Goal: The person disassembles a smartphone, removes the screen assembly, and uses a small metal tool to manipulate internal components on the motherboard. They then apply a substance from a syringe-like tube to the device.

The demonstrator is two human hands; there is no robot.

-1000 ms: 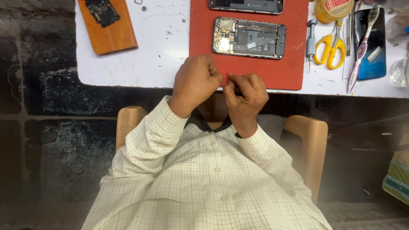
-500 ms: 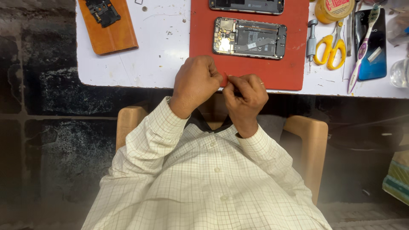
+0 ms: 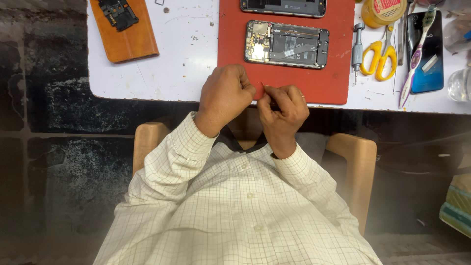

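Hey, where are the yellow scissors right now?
In the head view, the yellow scissors lie on the white table, just right of the red mat, between a small screwdriver and a toothbrush.

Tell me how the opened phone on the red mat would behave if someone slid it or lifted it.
The opened phone lies flat on the red mat, so it would probably slide rather than roll or tip. Its back is off, with boards and connectors bare, so it is likely fragile to touch there. It looks like a rigid slab and should lift stiffly.
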